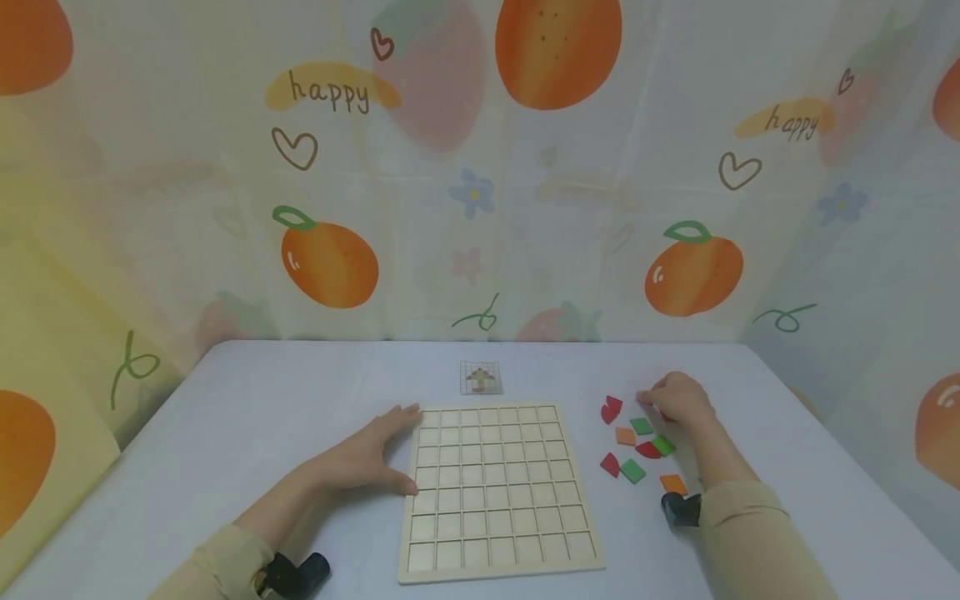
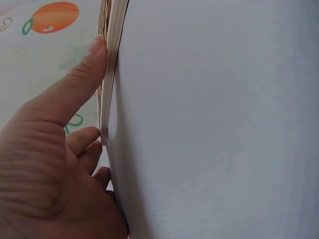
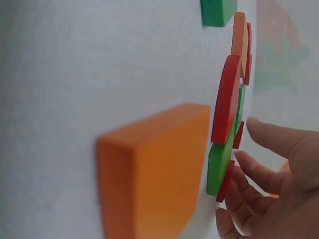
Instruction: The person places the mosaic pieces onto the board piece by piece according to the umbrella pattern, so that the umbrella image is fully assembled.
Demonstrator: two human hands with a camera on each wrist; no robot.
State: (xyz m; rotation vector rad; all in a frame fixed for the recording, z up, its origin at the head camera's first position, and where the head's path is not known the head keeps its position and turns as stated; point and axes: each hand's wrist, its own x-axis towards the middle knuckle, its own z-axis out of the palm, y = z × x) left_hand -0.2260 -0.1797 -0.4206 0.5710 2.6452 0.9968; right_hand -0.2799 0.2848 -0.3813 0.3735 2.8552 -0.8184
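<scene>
A pale wooden grid board (image 1: 495, 498) lies on the white table. My left hand (image 1: 367, 450) rests at its left side, the thumb and fingers spread along the edge; the left wrist view shows the thumb (image 2: 84, 77) against the board's side. My right hand (image 1: 678, 398) is over the far end of a scatter of coloured pieces, fingers bent loosely downward. In the right wrist view its thumb and fingers (image 3: 256, 172) are apart, close to a red piece (image 3: 226, 183) and a bright green piece (image 3: 218, 167). Part of that red piece is hidden under the hand in the head view.
Right of the board lie several red, green and orange pieces, among them an orange square (image 1: 673, 484) nearest me and a green square (image 1: 633, 471). A small card with a gridded picture (image 1: 481, 378) lies beyond the board. A fruit-printed curtain (image 1: 510, 250) hangs behind the table.
</scene>
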